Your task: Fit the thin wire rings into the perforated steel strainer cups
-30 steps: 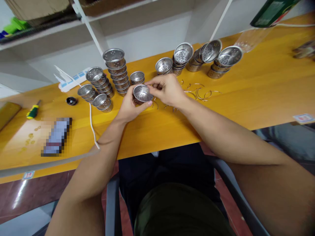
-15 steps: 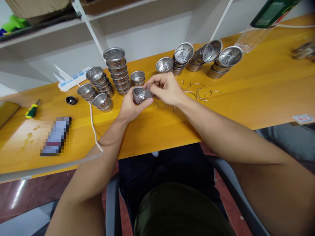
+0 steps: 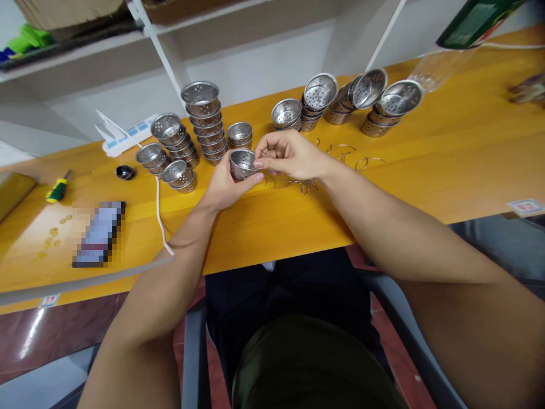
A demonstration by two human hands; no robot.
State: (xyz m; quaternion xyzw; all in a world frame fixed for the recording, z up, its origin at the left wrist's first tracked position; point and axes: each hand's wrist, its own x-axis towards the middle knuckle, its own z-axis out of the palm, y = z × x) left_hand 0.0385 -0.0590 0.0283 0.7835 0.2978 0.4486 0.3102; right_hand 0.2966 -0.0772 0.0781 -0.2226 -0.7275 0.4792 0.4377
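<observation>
A small perforated metal cup [image 3: 242, 166] is tilted toward me above the table's middle. My left hand [image 3: 222, 183] wraps round its left and near side, the thumb stretched along the front. At the cup's right rim, my right hand [image 3: 292, 153] has thumb and forefinger pinched together; what lies between the fingertips is too small to make out. Just right of the cup and below my right wrist, thin curved wire pieces [image 3: 304, 184] lie on the wood. A short stack of similar cups [image 3: 239, 133] stands right behind the held one.
Tall stacks of perforated cups [image 3: 206, 128] stand behind to the left, with leaning stacks [image 3: 321, 94] at the back right. A phone [image 3: 100, 233], a screwdriver [image 3: 58, 190], a black cap [image 3: 125, 172] and a white cable [image 3: 159, 216] lie leftward. A plastic bottle [image 3: 443, 65] stands far right.
My right hand has shifted slightly, its fingertips now lower at the cup's right rim and its wrist farther right. The left hand keeps its hold on the cup.
</observation>
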